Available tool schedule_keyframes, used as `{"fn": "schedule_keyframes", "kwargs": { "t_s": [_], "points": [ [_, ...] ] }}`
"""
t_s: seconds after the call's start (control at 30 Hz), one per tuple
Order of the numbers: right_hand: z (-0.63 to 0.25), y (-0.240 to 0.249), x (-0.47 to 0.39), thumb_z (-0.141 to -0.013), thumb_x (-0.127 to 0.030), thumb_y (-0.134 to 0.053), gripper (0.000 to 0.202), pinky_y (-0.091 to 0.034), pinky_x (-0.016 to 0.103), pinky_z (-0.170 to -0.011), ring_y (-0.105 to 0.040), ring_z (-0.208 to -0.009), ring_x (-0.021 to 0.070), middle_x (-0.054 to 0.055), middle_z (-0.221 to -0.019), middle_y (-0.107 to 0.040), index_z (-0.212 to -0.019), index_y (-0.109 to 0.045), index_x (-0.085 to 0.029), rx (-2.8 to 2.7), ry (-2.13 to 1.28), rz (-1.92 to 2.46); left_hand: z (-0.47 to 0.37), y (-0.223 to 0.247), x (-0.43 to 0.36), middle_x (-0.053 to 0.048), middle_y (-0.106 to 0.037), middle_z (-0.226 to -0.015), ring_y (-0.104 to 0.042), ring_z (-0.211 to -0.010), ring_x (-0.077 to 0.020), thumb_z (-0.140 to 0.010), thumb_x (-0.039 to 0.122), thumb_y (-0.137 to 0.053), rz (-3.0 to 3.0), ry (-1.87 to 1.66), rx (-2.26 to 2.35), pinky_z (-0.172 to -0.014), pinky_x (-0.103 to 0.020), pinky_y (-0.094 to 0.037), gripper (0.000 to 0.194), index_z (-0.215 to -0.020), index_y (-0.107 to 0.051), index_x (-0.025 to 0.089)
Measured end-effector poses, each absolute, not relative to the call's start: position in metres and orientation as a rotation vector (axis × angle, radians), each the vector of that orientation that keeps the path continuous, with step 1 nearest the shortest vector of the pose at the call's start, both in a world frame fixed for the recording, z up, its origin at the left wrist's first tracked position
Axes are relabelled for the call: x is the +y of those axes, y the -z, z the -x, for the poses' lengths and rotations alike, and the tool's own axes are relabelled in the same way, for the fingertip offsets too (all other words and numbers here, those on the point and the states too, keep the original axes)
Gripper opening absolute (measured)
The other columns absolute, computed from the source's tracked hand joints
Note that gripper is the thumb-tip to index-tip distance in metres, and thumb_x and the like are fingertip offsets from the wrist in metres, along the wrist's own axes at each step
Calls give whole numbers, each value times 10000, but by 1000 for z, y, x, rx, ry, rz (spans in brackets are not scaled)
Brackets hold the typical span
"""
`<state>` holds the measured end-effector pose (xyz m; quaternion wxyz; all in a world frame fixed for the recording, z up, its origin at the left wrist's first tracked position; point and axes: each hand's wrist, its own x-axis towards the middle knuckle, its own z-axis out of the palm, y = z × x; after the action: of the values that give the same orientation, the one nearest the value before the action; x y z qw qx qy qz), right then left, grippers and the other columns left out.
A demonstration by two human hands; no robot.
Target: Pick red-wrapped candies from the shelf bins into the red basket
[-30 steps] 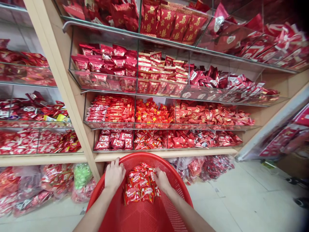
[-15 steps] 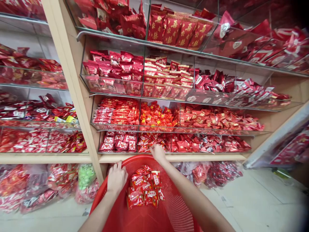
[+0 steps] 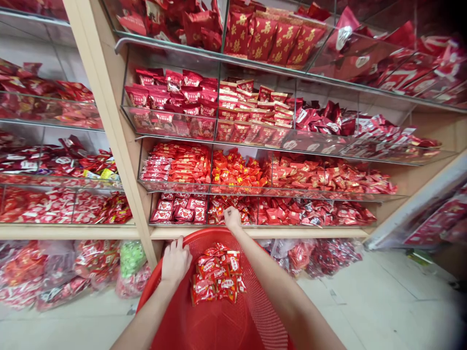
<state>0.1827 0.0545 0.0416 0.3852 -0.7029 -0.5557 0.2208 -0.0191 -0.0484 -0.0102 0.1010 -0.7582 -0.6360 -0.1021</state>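
In the head view, shiny red packets (image 3: 215, 273) with white labels lie piled inside a round red basket (image 3: 215, 323). The left hand (image 3: 176, 261) grips its rim. The right hand (image 3: 232, 218) curls over red packs (image 3: 218, 206) on the bottom shelf (image 3: 302, 233); I cannot tell if it holds one. The basket's near edge is cut off.

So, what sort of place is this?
Probably a shop or stockroom, perhaps for sweets: divided shelves of small red packets, filled plastic bags on the floor beneath, and a red basket holding more packets.
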Motion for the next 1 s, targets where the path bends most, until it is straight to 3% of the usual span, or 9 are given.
{"fn": "schedule_keyframes", "kwargs": {
  "t_s": [0.13,0.3,0.6,0.73,0.8,1.0],
  "points": [
    [-210,-45,19,-888,-372,-360,248,-490,221,-570,-642,-655,129,43,-804,-669,-881,-513,-177,-1340,-674,1527,20,12,-48,-140,-529,-1224,-479,-1019,-254,-839,229,-382,2214,298,-1845,-833,-389,-361,285,-900,-650,154],
    [-237,-13,-30,-745,-511,-543,338,-428,187,-426,-597,-482,107,6,-701,-648,-811,-466,-189,-1090,-1009,1195,18,12,-47,-141,-528,-1222,-483,-1004,-255,-839,236,-379,2208,283,-1842,-820,-391,-362,293,-903,-652,154],
    [-243,48,-41,-732,-233,-521,174,-268,156,-315,-439,-276,75,-59,-343,-491,-578,-461,-181,-1166,-1214,1638,14,8,-46,-137,-530,-1221,-478,-1005,-258,-834,232,-375,2230,293,-1879,-838,-401,-360,308,-885,-669,154],
    [-238,47,-40,-749,-216,-500,50,-288,154,-333,-473,-312,79,-75,-395,-529,-742,-516,-170,-1134,-1295,1606,14,8,-45,-138,-513,-1252,-473,-1012,-259,-833,236,-380,2239,302,-1903,-851,-409,-357,312,-904,-673,154],
    [-234,45,-39,-750,-211,-504,98,-299,156,-338,-483,-322,83,-79,-417,-543,-833,-522,-163,-1121,-1355,1582,14,8,-45,-139,-518,-1245,-474,-1012,-257,-834,239,-383,2242,305,-1906,-852,-406,-356,308,-896,-673,154],
    [-222,42,-32,-776,-168,-487,58,-321,155,-349,-459,-321,71,-77,-415,-529,-823,-517,-153,-1101,-1483,1542,16,8,-47,-140,-531,-1231,-477,-1010,-260,-836,238,-378,2220,304,-1891,-841,-402,-358,309,-904,-667,152]
  ]
}}
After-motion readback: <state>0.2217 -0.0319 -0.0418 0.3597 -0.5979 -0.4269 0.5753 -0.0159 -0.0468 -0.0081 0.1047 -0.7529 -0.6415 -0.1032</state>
